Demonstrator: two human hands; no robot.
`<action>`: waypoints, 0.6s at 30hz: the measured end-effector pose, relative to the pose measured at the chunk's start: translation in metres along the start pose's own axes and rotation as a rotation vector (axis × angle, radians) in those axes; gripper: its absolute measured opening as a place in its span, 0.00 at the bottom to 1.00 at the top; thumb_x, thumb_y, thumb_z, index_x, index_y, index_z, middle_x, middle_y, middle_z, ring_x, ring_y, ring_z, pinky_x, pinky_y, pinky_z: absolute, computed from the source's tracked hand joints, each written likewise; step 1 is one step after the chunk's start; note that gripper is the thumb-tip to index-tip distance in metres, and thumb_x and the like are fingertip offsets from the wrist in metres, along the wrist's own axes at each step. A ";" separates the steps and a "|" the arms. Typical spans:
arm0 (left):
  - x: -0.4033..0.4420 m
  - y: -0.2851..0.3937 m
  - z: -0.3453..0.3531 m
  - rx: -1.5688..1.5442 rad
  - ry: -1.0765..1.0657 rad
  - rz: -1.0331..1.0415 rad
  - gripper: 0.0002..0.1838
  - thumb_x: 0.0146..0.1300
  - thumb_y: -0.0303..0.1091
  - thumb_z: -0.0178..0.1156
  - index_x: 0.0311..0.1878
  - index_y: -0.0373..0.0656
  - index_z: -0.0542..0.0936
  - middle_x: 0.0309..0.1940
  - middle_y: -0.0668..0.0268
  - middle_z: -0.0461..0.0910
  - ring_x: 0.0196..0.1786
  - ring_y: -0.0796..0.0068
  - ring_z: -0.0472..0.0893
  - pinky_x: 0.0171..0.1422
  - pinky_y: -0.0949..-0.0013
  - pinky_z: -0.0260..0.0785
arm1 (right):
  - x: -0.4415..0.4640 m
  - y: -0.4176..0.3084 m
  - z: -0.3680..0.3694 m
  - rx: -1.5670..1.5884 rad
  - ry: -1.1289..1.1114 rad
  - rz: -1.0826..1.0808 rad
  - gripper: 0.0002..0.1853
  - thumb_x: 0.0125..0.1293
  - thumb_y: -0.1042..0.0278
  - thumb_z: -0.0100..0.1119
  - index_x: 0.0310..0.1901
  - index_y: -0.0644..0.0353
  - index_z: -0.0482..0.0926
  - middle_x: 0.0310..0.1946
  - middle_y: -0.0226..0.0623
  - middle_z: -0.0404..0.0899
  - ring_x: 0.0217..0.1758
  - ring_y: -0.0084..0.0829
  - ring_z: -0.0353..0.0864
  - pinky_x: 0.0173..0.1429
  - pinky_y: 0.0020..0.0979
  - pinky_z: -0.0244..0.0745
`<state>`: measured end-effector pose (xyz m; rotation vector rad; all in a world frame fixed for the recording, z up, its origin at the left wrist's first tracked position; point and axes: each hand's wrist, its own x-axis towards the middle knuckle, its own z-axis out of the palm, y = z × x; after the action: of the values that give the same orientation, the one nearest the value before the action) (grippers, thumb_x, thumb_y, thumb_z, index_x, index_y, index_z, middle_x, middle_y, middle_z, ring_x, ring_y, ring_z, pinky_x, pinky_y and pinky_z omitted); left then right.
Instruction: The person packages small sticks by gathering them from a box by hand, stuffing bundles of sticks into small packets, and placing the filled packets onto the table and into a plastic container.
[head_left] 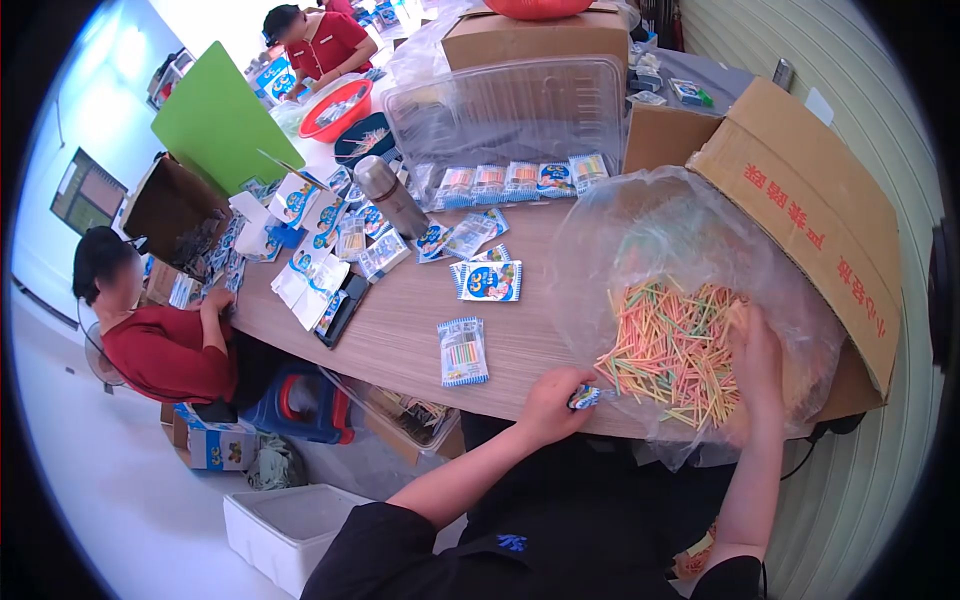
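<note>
Clamping its fingers on a half-hidden packet, the left hand sits by the table edge; whether the right hand's obscured fingers pinch sticks cannot be told.

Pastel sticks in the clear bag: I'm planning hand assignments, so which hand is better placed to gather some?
Likely the right hand: it reaches into the clear bag, at the pastel sticks, while the left hand holds a printed packet.
</note>
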<state>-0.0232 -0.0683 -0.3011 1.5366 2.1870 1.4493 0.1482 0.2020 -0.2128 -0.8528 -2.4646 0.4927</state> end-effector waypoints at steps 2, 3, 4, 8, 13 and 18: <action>0.001 0.001 0.001 -0.007 -0.012 0.010 0.20 0.50 0.27 0.72 0.48 0.42 0.79 0.39 0.59 0.82 0.44 0.54 0.82 0.49 0.58 0.74 | -0.003 -0.014 0.007 0.029 0.030 -0.037 0.10 0.68 0.66 0.62 0.42 0.63 0.75 0.32 0.52 0.83 0.38 0.56 0.83 0.40 0.49 0.75; 0.001 0.000 0.001 -0.004 -0.008 0.010 0.20 0.50 0.27 0.72 0.47 0.42 0.79 0.39 0.59 0.82 0.44 0.55 0.83 0.49 0.58 0.74 | -0.004 -0.017 0.013 0.021 0.037 -0.029 0.10 0.68 0.66 0.62 0.42 0.63 0.75 0.32 0.52 0.83 0.38 0.56 0.83 0.40 0.49 0.75; 0.000 0.000 0.001 -0.005 -0.005 0.010 0.19 0.50 0.27 0.72 0.47 0.42 0.80 0.38 0.59 0.82 0.44 0.55 0.83 0.48 0.59 0.74 | -0.005 -0.018 0.021 0.124 -0.030 0.015 0.12 0.65 0.62 0.65 0.38 0.63 0.76 0.30 0.50 0.82 0.35 0.54 0.83 0.39 0.48 0.75; 0.000 -0.001 0.001 -0.025 0.014 -0.003 0.17 0.52 0.25 0.71 0.46 0.41 0.80 0.36 0.59 0.82 0.41 0.58 0.83 0.45 0.62 0.75 | -0.009 -0.040 0.040 0.215 -0.141 0.151 0.22 0.60 0.49 0.71 0.28 0.63 0.79 0.22 0.49 0.79 0.29 0.50 0.82 0.35 0.45 0.75; 0.001 -0.002 0.002 -0.066 0.000 0.038 0.16 0.52 0.24 0.72 0.44 0.41 0.80 0.35 0.60 0.82 0.37 0.62 0.83 0.42 0.65 0.75 | -0.005 -0.055 0.056 0.169 -0.096 0.179 0.26 0.62 0.44 0.69 0.24 0.63 0.79 0.16 0.48 0.75 0.24 0.51 0.78 0.32 0.46 0.73; 0.011 0.009 -0.004 -0.080 0.022 0.052 0.15 0.54 0.24 0.73 0.44 0.40 0.80 0.33 0.63 0.82 0.35 0.67 0.83 0.41 0.68 0.74 | -0.010 -0.060 0.062 0.372 -0.140 0.177 0.25 0.67 0.45 0.66 0.24 0.62 0.80 0.16 0.43 0.77 0.21 0.44 0.78 0.30 0.42 0.73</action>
<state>-0.0248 -0.0620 -0.2881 1.5701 2.0886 1.5561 0.0925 0.1401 -0.2379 -0.9056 -2.3192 1.0676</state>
